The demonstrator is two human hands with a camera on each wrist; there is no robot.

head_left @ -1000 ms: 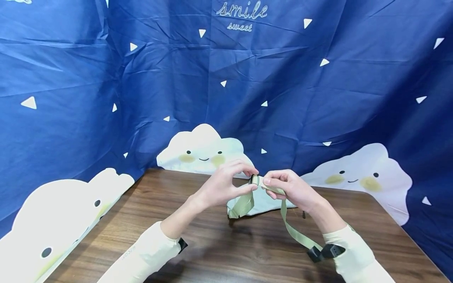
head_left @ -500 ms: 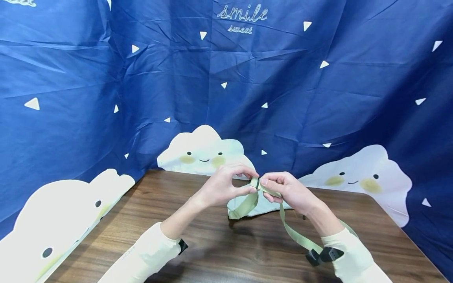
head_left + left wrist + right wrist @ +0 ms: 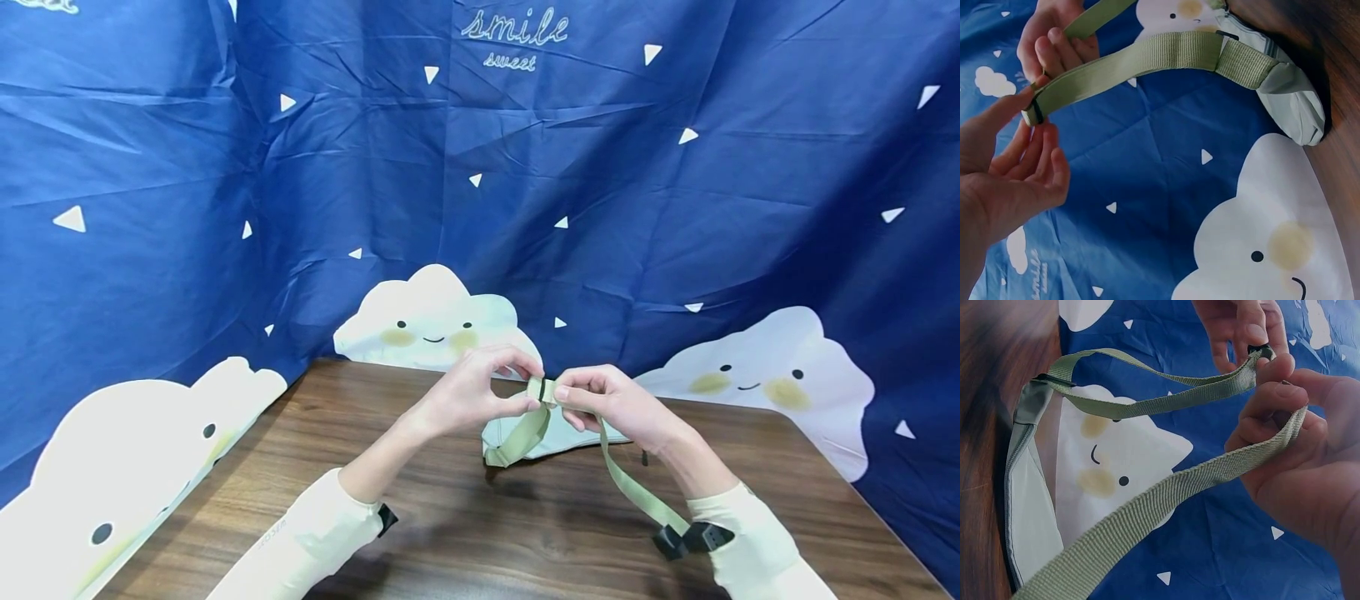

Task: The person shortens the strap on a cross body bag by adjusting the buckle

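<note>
A deep-blue backdrop (image 3: 495,183) with smiling clouds hangs around the wood-grain table (image 3: 450,517) here. At its far edge I can see a pale green bag (image 3: 1035,494) lying behind the two hands, its olive-green webbing strap (image 3: 637,492) lifted in the air. The left hand (image 3: 476,389) pinches the black slider buckle (image 3: 542,389) between thumb and fingertips. Just beside it, the right hand (image 3: 622,404) pinches the strap, fingers bent, and a length droops below toward the right cuff (image 3: 731,504).
</note>
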